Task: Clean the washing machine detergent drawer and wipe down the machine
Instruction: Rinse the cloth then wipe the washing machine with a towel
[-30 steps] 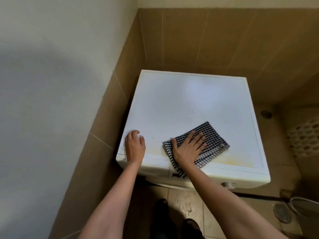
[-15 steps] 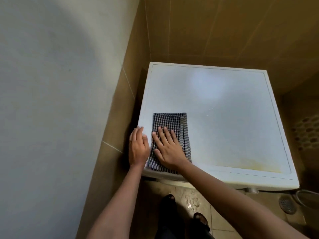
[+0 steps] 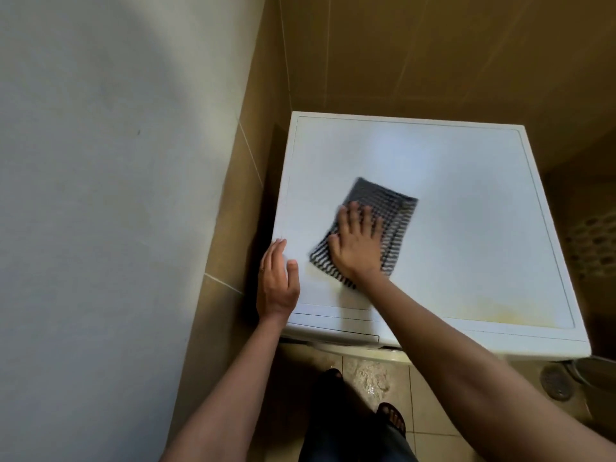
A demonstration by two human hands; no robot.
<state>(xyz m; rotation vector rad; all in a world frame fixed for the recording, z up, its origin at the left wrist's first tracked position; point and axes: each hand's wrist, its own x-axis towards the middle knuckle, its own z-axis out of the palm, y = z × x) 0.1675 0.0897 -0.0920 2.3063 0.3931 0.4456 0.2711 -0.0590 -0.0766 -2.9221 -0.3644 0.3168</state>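
A white washing machine (image 3: 466,201) stands in a tiled corner, seen from above. A folded black-and-white checked cloth (image 3: 390,215) lies on its lid, left of centre. My right hand (image 3: 358,243) presses flat on the cloth with straight, spread fingers; the cloth is motion-blurred. My left hand (image 3: 278,283) rests flat on the lid's front left corner, fingers straight. The drawer front (image 3: 333,328) shows as outlined panels on the machine's front left edge. A yellowish stain (image 3: 493,311) marks the lid near the front right.
A grey wall (image 3: 116,195) is close on the left and brown tiles (image 3: 433,55) rise behind the machine. A perforated basket (image 3: 593,241) sits at the right. A floor drain (image 3: 555,381) and my feet (image 3: 390,418) are on the wet tiled floor below.
My right hand has slid the cloth from the lid's front left edge away from me and toward the centre, turning it askew. My left hand stays at the front left corner.
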